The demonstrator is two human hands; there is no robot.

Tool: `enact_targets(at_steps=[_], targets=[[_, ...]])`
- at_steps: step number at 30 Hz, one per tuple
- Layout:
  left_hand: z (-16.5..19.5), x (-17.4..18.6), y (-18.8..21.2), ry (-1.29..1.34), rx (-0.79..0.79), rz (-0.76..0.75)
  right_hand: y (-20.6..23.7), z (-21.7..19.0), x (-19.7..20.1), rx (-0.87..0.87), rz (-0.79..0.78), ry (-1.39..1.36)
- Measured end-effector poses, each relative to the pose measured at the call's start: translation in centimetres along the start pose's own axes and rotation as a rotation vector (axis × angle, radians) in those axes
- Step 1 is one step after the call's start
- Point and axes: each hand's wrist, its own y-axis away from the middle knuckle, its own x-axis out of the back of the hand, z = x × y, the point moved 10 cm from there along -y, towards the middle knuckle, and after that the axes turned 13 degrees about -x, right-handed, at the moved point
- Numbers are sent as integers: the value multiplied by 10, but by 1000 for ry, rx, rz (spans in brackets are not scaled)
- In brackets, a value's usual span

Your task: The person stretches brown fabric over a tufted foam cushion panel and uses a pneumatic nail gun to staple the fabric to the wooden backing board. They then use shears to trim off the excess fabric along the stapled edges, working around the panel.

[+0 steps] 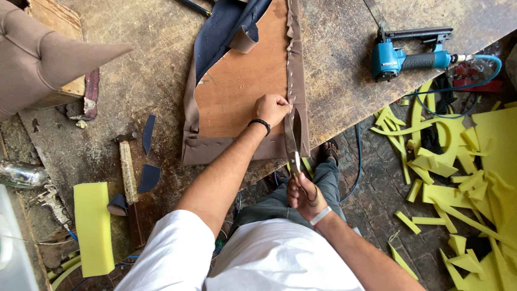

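Note:
A plywood panel [242, 81] wrapped in brown fabric [298, 81] lies on a worn workbench [156, 59]; the fabric is stapled along its right and near edges. My left hand [272, 108] pinches the loose fabric edge on the panel's right side. In my right hand [304, 196] are large scissors [293, 143], their blades pointing away from me into that fabric strip just below my left hand. A dark blue cloth [226, 24] lies over the panel's far end.
A teal pneumatic stapler [409, 56] with a blue hose lies on the bench at right. Yellow foam scraps [463, 167] litter the floor. A yellow foam block [92, 226], a hammer [128, 170], blue fabric scraps and a padded brown cushion [43, 54] sit at left.

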Motion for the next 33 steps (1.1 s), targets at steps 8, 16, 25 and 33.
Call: enact_targets(at_steps=[8, 16, 25, 33], targets=[[-12, -5, 3, 37, 70, 42, -27, -4, -4, 42, 39, -57], [-21, -4, 4, 10, 138, 64, -12, -23, 21, -20, 139, 154], [-31, -9, 9, 98, 77, 195, -31, -25, 25, -62, -92, -74], [-40, -9, 9, 130, 86, 189, -14, -40, 52, -130, 2, 126]])
